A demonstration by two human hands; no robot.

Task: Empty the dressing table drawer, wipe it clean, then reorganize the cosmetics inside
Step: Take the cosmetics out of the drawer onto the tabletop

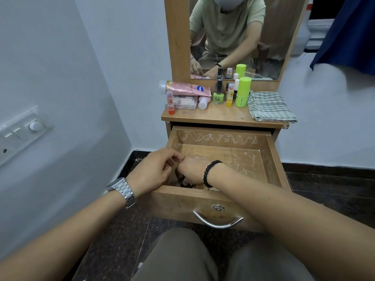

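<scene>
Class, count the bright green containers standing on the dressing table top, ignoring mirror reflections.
2: a tall green tube beside the checked cloth, and a green nail polish bottle left of it. Others may hide behind them.

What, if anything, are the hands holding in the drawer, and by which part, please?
The right hand grips something dark in the drawer's front left corner; what it is cannot be told. The left hand holds nothing visible.

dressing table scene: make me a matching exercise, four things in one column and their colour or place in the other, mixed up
Things:
1. checked cloth
2. tall capped bottle
3. pink tube
4. right hand

Descriptions:
A. lying on the palette box at the tabletop's left
B. reaching into the open drawer's front left corner
C. folded at the tabletop's right end
D. lime green, upright

Pairs: 1-C, 2-D, 3-A, 4-B
</scene>
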